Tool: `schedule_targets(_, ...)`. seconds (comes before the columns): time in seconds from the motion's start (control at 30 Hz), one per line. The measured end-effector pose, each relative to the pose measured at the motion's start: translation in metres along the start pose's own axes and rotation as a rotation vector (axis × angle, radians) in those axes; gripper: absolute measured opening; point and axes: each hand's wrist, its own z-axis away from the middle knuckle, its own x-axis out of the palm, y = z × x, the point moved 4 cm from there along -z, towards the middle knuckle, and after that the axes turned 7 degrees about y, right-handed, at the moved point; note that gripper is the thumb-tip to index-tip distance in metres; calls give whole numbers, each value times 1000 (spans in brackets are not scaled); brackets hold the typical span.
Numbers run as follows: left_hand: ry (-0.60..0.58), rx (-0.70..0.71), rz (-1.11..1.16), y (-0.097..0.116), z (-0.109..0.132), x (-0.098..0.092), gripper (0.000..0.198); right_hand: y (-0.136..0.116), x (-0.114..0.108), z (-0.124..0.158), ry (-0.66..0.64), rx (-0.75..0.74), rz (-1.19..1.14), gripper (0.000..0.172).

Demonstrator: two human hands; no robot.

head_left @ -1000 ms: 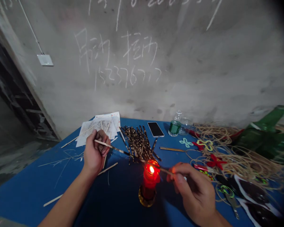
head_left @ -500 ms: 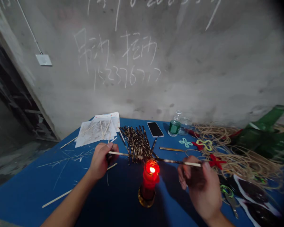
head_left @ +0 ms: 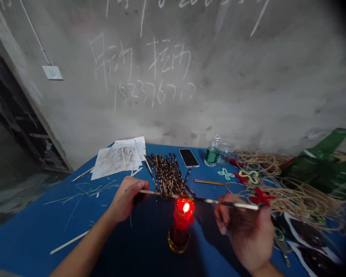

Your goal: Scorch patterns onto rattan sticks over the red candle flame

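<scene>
Between my hands a thin wooden stick, scorched dark along its middle and pale at its right end, spans just above a lit red candle. My left hand pinches the stick's left end. Its right end is gripped by my right hand, thumb against the tip and fingers curled underneath. The candle stands on a gold-coloured base and its flame glows under the stick. Behind it lies a pile of dark-mottled sticks.
On the blue table lie papers with pale sticks, a phone and a pencil-like rod. A bottle, tangled cord, green bottles and scissors are at the right.
The stick has shifted right in my hands, and more of its left part lies over the flame. Both hands have moved slightly right. The candle stays put.
</scene>
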Motion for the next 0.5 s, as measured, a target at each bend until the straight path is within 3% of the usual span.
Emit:
schedule_targets(0.17, -1, -29, 4, 6, 0, 6, 66, 1, 3, 1, 93, 17, -38, 81)
schedule_targets(0.5, -103, -165, 75, 4, 4, 10, 80, -6, 6, 1, 59, 40, -44, 89)
